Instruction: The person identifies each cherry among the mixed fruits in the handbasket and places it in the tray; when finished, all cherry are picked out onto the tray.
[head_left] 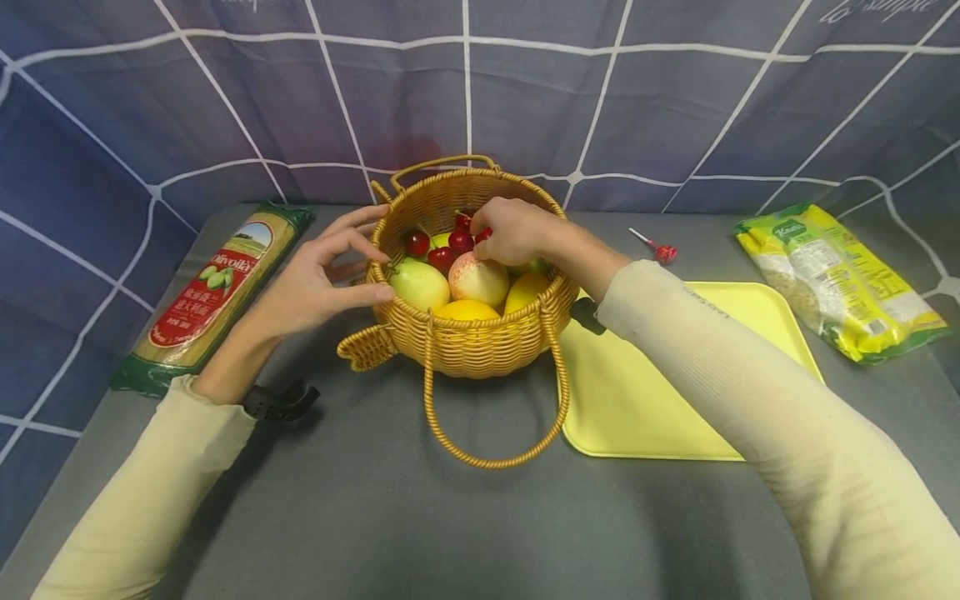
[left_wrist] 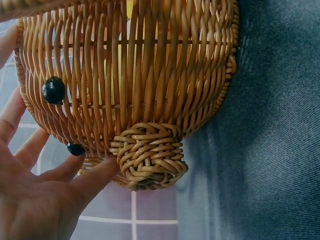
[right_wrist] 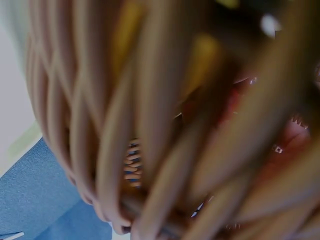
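Observation:
A yellow-brown wicker basket (head_left: 480, 350) holds a green pear (head_left: 418, 286), a peach (head_left: 478, 279), several dark red cherries (head_left: 417, 242) and yellow fruit (head_left: 467, 311). My right hand (head_left: 521, 235) reaches over its right rim, and its curled fingers pinch a cherry (head_left: 483, 236) among the others. My left hand (head_left: 318, 271) rests with spread fingers against the basket's left side. From the left wrist, that hand (left_wrist: 45, 190) touches the weave beside a round woven knob (left_wrist: 150, 156). Blurred wicker (right_wrist: 160, 100) hides the right hand from the right wrist camera.
A red-labelled pasta pack (head_left: 213, 292) lies at left. On the right are a yellow tray (head_left: 660, 400), a red lollipop (head_left: 663, 253) and a yellow-green food bag (head_left: 840, 279). The basket's front handle (head_left: 495, 462) hangs toward me. A tiled-pattern cloth (head_left: 525, 100) stands behind.

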